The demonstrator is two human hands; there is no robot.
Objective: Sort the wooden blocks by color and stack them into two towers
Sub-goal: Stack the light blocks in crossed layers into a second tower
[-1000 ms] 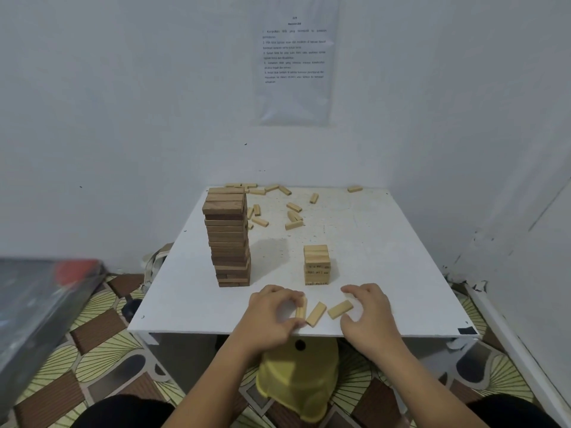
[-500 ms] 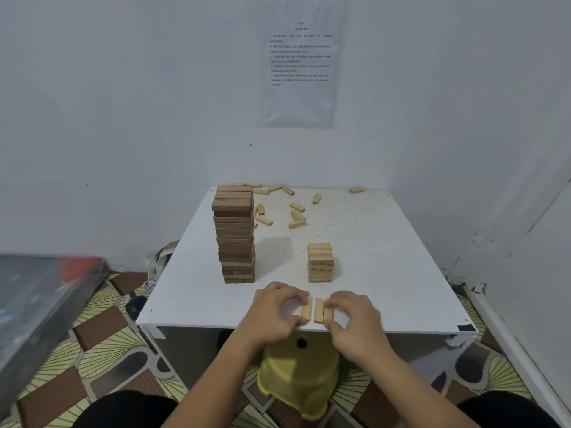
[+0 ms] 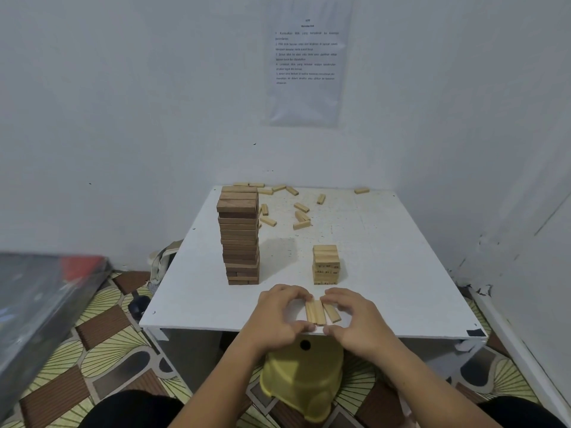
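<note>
At lower centre I saw the left hand [image 3: 279,313] and right hand [image 3: 355,319], both curled, fingertips and thumbs pinching the ends of three light blocks [image 3: 321,312] that lay side by side on the white table [image 3: 401,273] near its front edge. Just above them in the frame stood the short light tower [image 3: 326,264], with the tall dark tower [image 3: 239,239] to its left. Toward the table's far edge lay loose light blocks [image 3: 301,211], scattered.

White table [image 3: 401,273], dark tower [image 3: 239,236], short light tower [image 3: 326,264], scattered light blocks [image 3: 301,207], three front blocks [image 3: 315,312]
</note>
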